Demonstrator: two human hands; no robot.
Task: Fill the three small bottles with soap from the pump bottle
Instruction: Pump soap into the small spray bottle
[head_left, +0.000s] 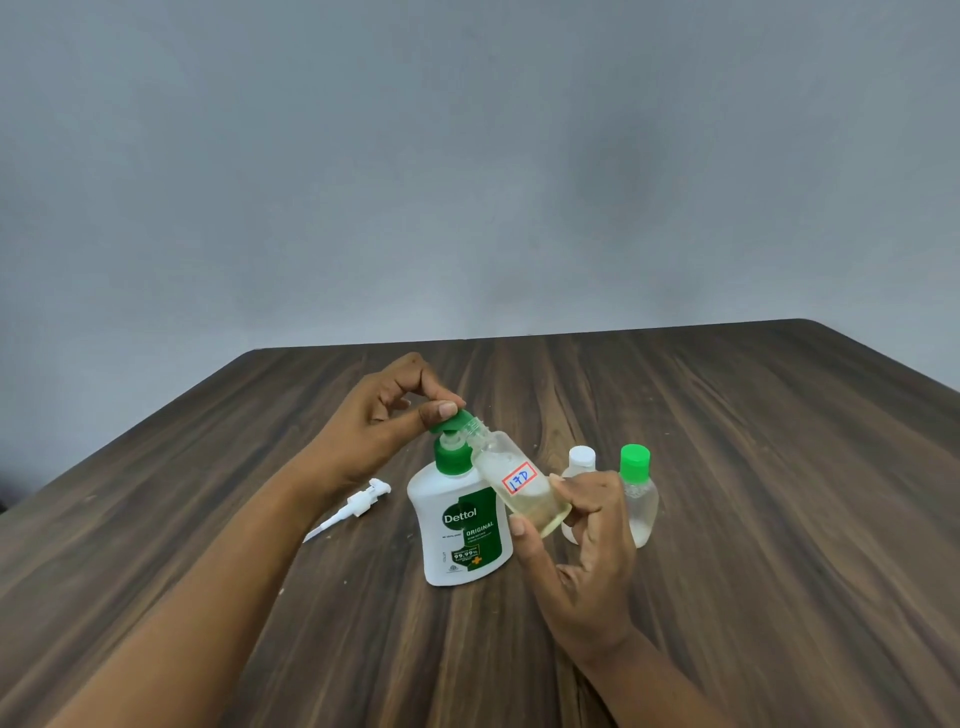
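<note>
A white Dettol soap bottle (460, 525) with a green collar stands on the table, its pump taken out. My right hand (587, 551) grips a small clear bottle (519, 488) with a red-bordered label. That bottle is tilted, its open threaded neck pointing up and left, and pale yellowish liquid sits in its bottom. My left hand (384, 421) pinches a small green cap (454, 420) right at that neck, above the Dettol bottle's opening. Behind my right hand stand two more small bottles: one with a white cap (581, 460), one with a green cap (638, 488).
The white pump head with its dip tube (350, 508) lies on the dark wooden table (753, 519), left of the Dettol bottle. A plain grey wall rises behind the table's far edge.
</note>
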